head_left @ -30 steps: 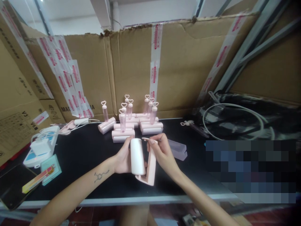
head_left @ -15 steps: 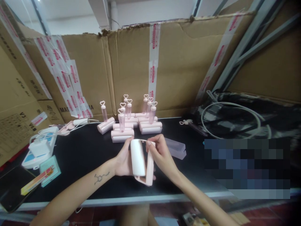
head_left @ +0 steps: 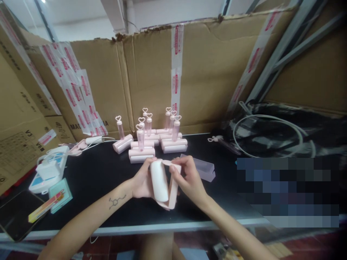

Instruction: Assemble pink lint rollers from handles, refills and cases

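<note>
My left hand (head_left: 143, 182) is closed around a white lint roller refill (head_left: 159, 180), its thumb at the upper end. A pink lint roller frame (head_left: 175, 189) sits along the right side of the white roll, and my right hand (head_left: 188, 177) pinches its upper part between thumb and fingers. A gap shows between roll and frame along the middle. Just behind my right hand lies a translucent lilac cover (head_left: 204, 169). Beyond my hands stand several pink lint rollers (head_left: 141, 155) with heart-shaped loops on upright handles.
On the left are a power strip (head_left: 61, 168) with a white plug, a teal box (head_left: 60, 202), a yellow-orange stick-like packet (head_left: 46, 206) and a dark phone (head_left: 20, 215). A cardboard wall (head_left: 151, 76) closes off the back. At right, a white cable (head_left: 234, 135) loops over black plastic.
The pink frame has turned slightly in my hands, so its curved end piece shows more at the top. My right hand has shifted a little with it. Both hands keep their hold.
</note>
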Demonstrator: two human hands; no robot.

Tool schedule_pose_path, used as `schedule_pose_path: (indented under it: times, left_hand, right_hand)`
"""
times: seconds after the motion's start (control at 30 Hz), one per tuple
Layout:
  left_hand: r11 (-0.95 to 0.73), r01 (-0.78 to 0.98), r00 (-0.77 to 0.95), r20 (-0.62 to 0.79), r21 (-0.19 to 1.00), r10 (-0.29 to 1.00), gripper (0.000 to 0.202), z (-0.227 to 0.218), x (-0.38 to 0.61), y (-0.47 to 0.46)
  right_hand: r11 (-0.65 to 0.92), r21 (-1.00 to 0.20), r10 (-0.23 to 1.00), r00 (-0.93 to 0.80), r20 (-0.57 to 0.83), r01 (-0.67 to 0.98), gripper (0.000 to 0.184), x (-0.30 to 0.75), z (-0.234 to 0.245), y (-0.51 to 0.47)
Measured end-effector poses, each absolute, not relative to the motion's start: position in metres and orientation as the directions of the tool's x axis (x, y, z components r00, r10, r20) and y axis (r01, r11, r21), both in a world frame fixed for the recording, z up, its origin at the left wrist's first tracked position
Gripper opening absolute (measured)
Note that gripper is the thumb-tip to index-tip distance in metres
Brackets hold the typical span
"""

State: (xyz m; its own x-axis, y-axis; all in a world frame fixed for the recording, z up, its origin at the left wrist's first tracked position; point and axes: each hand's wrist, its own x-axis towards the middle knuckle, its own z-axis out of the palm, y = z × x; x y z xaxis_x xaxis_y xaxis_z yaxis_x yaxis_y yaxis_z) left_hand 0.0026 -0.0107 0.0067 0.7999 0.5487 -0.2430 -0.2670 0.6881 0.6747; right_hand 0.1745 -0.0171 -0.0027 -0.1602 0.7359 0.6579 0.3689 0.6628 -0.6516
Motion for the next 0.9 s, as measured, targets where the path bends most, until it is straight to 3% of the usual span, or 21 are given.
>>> schedule_pose_path:
  times: [0.07,0.13,0.23,0.43,0.53,0.63,0.73,0.8,0.9]
  left_hand:
    - [0.575,-0.304,0.688,-0.242,0.760,0.684,0.056,0.008,0.003,-0.014]
    - [0.459,-0.276,0.576,-0.237,0.845,0.783,0.049,0.011,0.003,-0.016]
    - [0.361,-0.200,0.530,-0.210,0.911,0.821,0.048,0.016,0.001,-0.017]
    - [0.345,-0.055,0.579,-0.251,0.937,0.776,0.080,0.022,0.000,-0.015]
    - [0.032,0.123,0.455,-0.085,0.992,0.886,0.077,0.022,-0.002,-0.011]
    - [-0.276,0.424,0.406,0.092,0.863,0.909,0.078,0.027,-0.007,-0.010]
    - [-0.293,0.756,0.367,-0.008,0.585,0.930,0.079,0.034,-0.009,-0.015]
    - [-0.315,0.850,0.368,-0.049,0.423,0.929,0.072,0.037,-0.008,-0.021]
    - [-0.372,0.861,0.425,-0.090,0.346,0.900,0.066,0.037,-0.003,-0.029]
  right_hand:
    - [0.751,-0.538,0.653,-0.306,0.693,0.384,0.024,0.179,0.004,-0.018]
    - [0.813,-0.411,0.580,-0.501,0.643,0.413,0.042,0.184,0.016,-0.020]
    - [0.831,-0.285,0.553,-0.655,0.515,0.477,0.051,0.188,0.036,-0.019]
    - [0.810,-0.378,0.585,-0.657,0.475,0.448,0.047,0.183,0.055,-0.002]
    - [0.774,-0.357,0.632,-0.602,0.488,0.523,0.041,0.181,0.055,0.003]
    - [0.753,-0.313,0.653,-0.598,0.465,0.578,0.040,0.183,0.052,0.001]
    - [0.763,-0.289,0.645,-0.658,0.388,0.578,0.046,0.188,0.045,-0.006]
    - [0.771,-0.280,0.637,-0.687,0.349,0.572,0.046,0.191,0.038,-0.012]
    - [0.796,-0.288,0.604,-0.726,0.328,0.532,0.044,0.196,0.027,-0.017]
